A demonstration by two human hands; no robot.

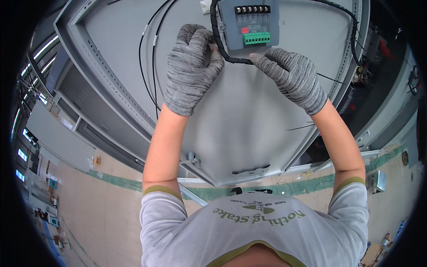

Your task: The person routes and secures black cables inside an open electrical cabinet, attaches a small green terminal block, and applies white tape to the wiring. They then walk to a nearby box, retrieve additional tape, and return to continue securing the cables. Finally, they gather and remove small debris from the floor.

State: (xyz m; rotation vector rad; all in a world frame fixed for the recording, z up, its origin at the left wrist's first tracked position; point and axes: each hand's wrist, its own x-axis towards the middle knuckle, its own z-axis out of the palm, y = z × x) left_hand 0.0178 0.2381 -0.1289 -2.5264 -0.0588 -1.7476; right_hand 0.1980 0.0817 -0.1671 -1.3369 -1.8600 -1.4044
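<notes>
A black wrapped cable bundle (pixel 216 38) runs down the left side of a grey electrical module (pixel 230 30) and bends right beneath it. The module carries a black screw terminal strip (pixel 252 9) and a green terminal block (pixel 256 38). Both my hands wear grey knitted gloves. My left hand (pixel 190 66) is closed, its fingertips pinching at the bundle beside the module's left edge. With thumb and fingers together, my right hand (pixel 293 75) grips the bundle's lower stretch just below the module. The gloves hide the exact contact points.
The module sits on a large grey metal panel (pixel 240 120) within a perforated cabinet frame (pixel 104 66). Two thin black cables (pixel 154 53) hang to the left. Another wrapped bundle (pixel 351 18) curves down at the upper right. A black handle-like strip (pixel 251 170) lies near the panel's lower edge.
</notes>
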